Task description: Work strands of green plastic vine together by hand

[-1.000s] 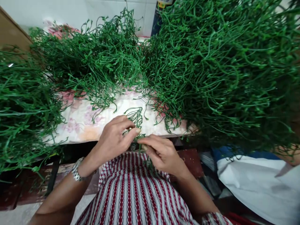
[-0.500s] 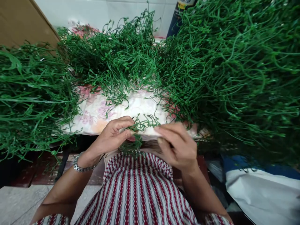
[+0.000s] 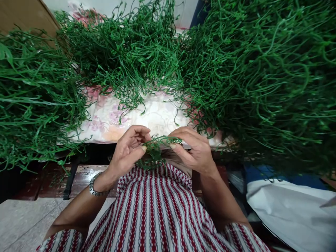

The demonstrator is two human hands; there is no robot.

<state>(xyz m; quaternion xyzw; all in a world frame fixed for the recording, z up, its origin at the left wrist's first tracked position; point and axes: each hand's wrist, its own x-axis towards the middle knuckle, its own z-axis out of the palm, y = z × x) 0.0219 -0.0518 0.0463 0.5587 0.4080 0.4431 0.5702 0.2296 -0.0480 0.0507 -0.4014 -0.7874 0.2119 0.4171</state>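
Between my two hands lies a small bunch of thin green stems (image 3: pixel 159 140) with small knobby tips, above the near edge of the flowered cloth (image 3: pixel 154 117). My right hand (image 3: pixel 194 148) pinches the bunch's right end between thumb and fingers. On its left end, my left hand (image 3: pixel 128 147) has thumb and curled fingers loosely around the stems, with a small gap between the fingertips. More green sprigs (image 3: pixel 153 157) hang below the hands, over the striped apron (image 3: pixel 154 203). Whether they belong to the same bunch I cannot tell.
Large tangled heaps of green stems lie at the left (image 3: pixel 36 101), the back (image 3: pixel 126 52) and the right (image 3: pixel 257 80). A cardboard box (image 3: pixel 34 17) stands at the back left, a dark cylinder (image 3: pixel 201 14) at the back. A white and blue bag (image 3: pixel 288 206) sits at lower right.
My right hand has moved slightly left and now pinches the stems, which lie more level and bunched. My left hand's fingers have loosened. The view has tipped downward a little.
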